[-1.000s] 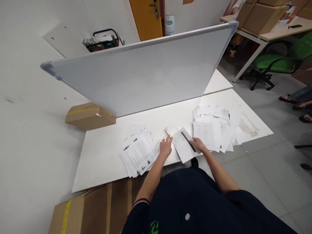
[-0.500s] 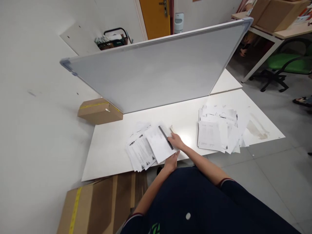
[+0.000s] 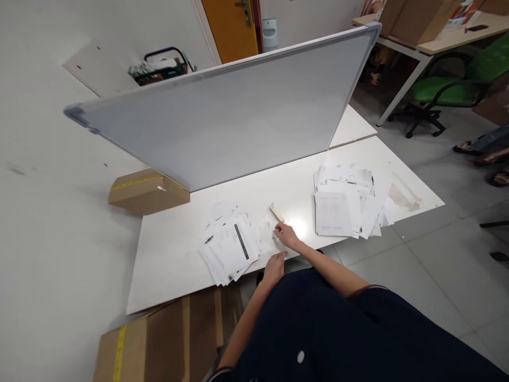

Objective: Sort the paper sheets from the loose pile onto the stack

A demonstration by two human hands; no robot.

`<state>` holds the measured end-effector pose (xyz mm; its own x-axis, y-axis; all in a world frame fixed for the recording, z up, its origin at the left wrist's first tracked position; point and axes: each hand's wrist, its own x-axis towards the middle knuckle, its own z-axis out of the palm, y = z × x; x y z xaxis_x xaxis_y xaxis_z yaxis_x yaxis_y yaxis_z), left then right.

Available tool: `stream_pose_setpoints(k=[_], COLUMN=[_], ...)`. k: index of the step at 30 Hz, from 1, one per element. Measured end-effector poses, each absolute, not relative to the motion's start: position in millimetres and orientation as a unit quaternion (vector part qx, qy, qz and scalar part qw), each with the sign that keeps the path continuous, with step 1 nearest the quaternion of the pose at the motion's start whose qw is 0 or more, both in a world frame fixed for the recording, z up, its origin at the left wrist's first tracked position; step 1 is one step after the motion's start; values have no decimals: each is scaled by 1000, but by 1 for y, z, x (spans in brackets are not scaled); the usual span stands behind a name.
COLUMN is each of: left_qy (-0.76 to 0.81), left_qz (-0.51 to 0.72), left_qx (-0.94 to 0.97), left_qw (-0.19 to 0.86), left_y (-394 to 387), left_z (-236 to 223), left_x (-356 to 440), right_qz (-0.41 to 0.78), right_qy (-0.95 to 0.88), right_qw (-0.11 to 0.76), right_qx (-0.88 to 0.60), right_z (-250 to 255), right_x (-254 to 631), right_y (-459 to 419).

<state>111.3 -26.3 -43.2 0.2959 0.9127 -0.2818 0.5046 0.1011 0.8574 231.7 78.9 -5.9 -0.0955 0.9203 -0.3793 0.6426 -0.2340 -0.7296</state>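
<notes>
My right hand (image 3: 287, 235) is over the middle of the white table (image 3: 163, 249), its fingers curled in a pinch. A small pale bit shows at its fingertips, too unclear to name. Just beyond it lies a short beige bar-shaped object (image 3: 277, 213). At the table's front edge rests my left hand (image 3: 275, 267), fingers extended and nothing seen in it. To its left is a loose, fanned stack of printed sheets (image 3: 228, 249); the top one bears a dark stripe. A larger messy pile of printed papers (image 3: 336, 212) lies on the right.
A whiteboard (image 3: 222, 116) stands upright across the table's back. One cardboard box (image 3: 149, 193) sits by its left end, and bigger cartons (image 3: 159, 339) are below the front left edge. A green chair (image 3: 445, 93), another desk and people's feet are at the right.
The sheet with the dark stripe has left my hands and now lies on the left stack. My hands have come apart, and the beige object is more exposed. The view has shifted right.
</notes>
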Motion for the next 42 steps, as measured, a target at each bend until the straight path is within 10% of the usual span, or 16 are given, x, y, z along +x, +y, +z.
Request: stream_pose_setpoints(k=[8, 22, 28, 34, 42], left_qy=[552, 554, 595, 549, 464], left_qz=[200, 186, 271, 370, 495], left_qx=[650, 670, 488, 175, 124], left_qw=[481, 458, 578, 729, 724], left_y=[-15, -16, -1, 18, 25], left_z=[-40, -42, -33, -10, 20], left_x=[121, 120, 131, 138, 130], right_qz=[118, 132, 217, 548, 641], right_qy=[-496, -545, -536, -403, -369], right_qw=[108, 88, 158, 372, 359], right_qx=[-854, -823, -800, -632, -569], right_z=[-39, -42, 4, 35, 38], right_x=[364, 370, 353, 318, 314], right_y=[77, 65, 61, 46, 36])
